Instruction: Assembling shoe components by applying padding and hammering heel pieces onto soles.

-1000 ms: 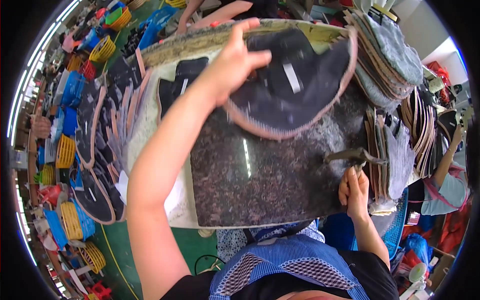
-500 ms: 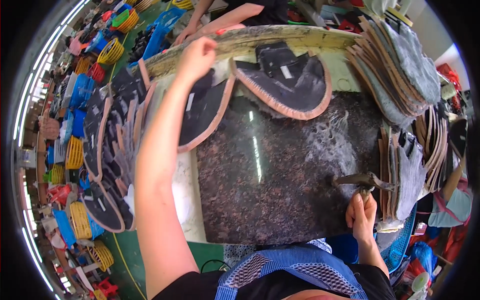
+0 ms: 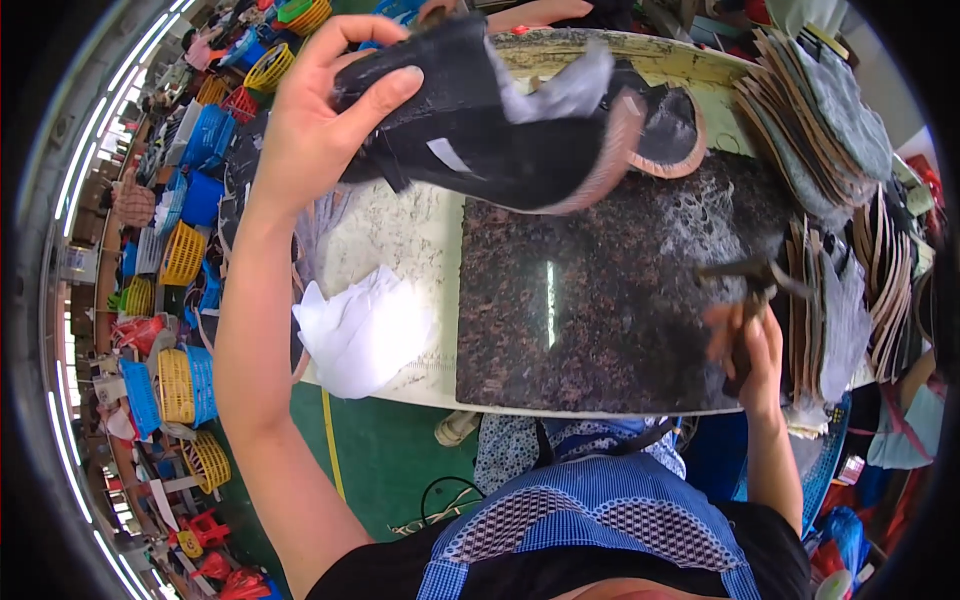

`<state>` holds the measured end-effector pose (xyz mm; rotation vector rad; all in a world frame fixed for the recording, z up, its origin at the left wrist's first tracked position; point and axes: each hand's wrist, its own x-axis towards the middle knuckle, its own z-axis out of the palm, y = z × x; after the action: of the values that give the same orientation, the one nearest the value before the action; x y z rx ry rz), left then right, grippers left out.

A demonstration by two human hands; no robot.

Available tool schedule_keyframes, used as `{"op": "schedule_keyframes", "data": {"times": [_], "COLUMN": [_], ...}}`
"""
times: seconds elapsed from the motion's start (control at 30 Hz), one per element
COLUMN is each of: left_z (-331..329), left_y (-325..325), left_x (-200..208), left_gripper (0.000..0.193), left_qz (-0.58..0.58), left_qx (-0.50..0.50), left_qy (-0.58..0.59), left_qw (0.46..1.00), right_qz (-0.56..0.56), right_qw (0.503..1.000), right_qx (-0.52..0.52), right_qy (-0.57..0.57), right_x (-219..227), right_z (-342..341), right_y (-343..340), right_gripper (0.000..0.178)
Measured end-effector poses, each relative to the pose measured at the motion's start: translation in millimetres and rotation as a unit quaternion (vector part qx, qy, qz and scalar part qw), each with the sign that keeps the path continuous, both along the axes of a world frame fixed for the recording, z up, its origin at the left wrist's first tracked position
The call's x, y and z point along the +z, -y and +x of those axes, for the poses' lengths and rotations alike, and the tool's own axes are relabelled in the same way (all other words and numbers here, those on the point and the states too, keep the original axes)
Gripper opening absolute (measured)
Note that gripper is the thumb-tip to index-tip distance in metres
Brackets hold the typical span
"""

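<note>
Worktable (image 3: 395, 240): pale, speckled top; clock read from the middle of the dark stone slab (image 3: 600, 310) lying on it
Dark stone slab: mottled brown and black, glossy, with pale fluff (image 3: 700, 220) strewn between 1 and 2 o'clock
Held black piece (image 3: 510, 160): at 11 o'clock, lifted and tilted, its pinkish curved edge blurred and pointing toward 12
Upper stack (image 3: 815, 125): grey fuzzy pieces with tan edges, leaning together at 2 o'clock
Lower stack (image 3: 835, 315): similar pieces on edge at 3 o'clock
Left hand (image 3: 325, 120): at 10 o'clock, thumb on the near face, fingers behind, pinched closed on the held black piece
White sheets (image 3: 365, 335): loose heap on the table at 9 o'clock
Right hand (image 3: 760, 355): at 4 o'clock, fingers curled round the handle of the hammer (image 3: 750, 272)
Second black piece (image 3: 670, 125): just past 12 o'clock, partly behind the held one; whether they touch I cannot tell
Hammer: upright in the grip, head near 3 o'clock, slightly blurred
White tag (image 3: 447, 155): small strip on the held black piece
</note>
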<state>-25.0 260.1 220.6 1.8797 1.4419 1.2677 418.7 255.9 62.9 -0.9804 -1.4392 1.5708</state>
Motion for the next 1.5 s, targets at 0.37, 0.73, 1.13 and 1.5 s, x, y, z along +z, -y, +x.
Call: {"op": "schedule_keyframes", "data": {"times": [0.37, 0.73, 1.13, 1.5], "left_z": [139.2, 149.9, 144.9, 141.3], "left_y": [119.7, 52.3, 23.4, 44.0], "left_x": [-124.8, -153.8, -187.1, -194.0], "left_gripper": [0.027, 0.016, 0.016, 0.018], "left_qz": [-0.434, -0.303, -0.071, 0.132], "left_qx": [-0.052, -0.299, -0.377, -0.336], "left_qy": [0.259, -0.039, -0.109, -0.184], "left_qw": [0.862, 0.904, 0.917, 0.914], "right_qz": [-0.202, -0.030, 0.193, 0.199], "right_qw": [0.973, 0.956, 0.899, 0.848], "right_qx": [0.108, 0.043, 0.220, 0.288], "right_qy": [0.031, 0.287, 0.325, 0.398], "right_x": [44.9, 13.0, 15.0, 10.2], "right_z": [-6.4, 29.2, 6.6, -1.7], "right_y": [42.3, 104.5, 64.1, 34.9], "right_gripper": [0.053, 0.029, 0.021, 0.028]}}
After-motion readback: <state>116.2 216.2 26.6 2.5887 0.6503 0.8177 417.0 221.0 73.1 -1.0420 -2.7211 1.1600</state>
